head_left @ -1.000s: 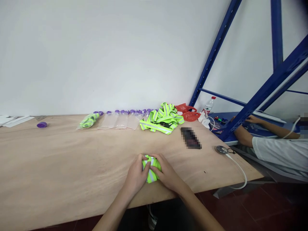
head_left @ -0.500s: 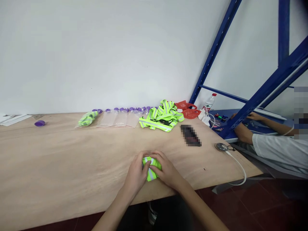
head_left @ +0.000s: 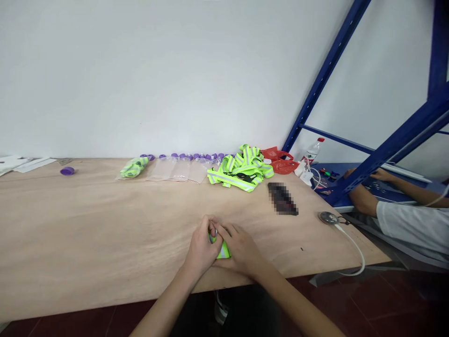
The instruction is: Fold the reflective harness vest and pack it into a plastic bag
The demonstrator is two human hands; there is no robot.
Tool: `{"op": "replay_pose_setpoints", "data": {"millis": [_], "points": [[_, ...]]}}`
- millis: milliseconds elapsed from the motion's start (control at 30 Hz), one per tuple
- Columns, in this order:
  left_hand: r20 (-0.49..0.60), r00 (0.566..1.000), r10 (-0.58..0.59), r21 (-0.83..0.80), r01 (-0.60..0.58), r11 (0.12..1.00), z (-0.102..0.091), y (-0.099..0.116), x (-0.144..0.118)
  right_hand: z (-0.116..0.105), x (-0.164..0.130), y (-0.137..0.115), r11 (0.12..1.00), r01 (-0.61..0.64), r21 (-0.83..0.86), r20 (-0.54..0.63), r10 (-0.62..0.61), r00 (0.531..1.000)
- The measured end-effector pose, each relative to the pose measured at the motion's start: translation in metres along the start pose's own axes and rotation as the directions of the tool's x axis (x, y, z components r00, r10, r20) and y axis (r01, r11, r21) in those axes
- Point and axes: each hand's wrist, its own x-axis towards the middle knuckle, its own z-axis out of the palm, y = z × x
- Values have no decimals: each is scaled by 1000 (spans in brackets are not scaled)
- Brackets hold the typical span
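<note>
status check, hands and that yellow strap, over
Left hand and right hand both closed on the folded reflective strap, pressed to the wooden table near its front edge. Loose strap pile lies apart, further back. Nothing between.

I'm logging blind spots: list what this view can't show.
Head view:
- Folded yellow-green strap: mostly covered by left hand and right hand; its fold is unreadable.
- Dark object: pixelated.
- Co-worker's arm: partly behind the blue rack; body cut by the right edge.
- Purple caps: too small to count.
</note>
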Motion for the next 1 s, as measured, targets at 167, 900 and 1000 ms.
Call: {"op": "replay_pose_setpoints", "data": {"millis": [167,900,1000], "points": [[-150,985,-91,-289,45,956,3,-2,3,6,1,2,994,59,-94,-47,-63,997],[-233,926,-297,-519,140,843,11,-8,11,12,4,10,961,222,-165,-73,-237,969],[-271,909,-316,-519,139,843,9,-10,12,10,5,9,951,252,-179,-52,-265,963]]}}
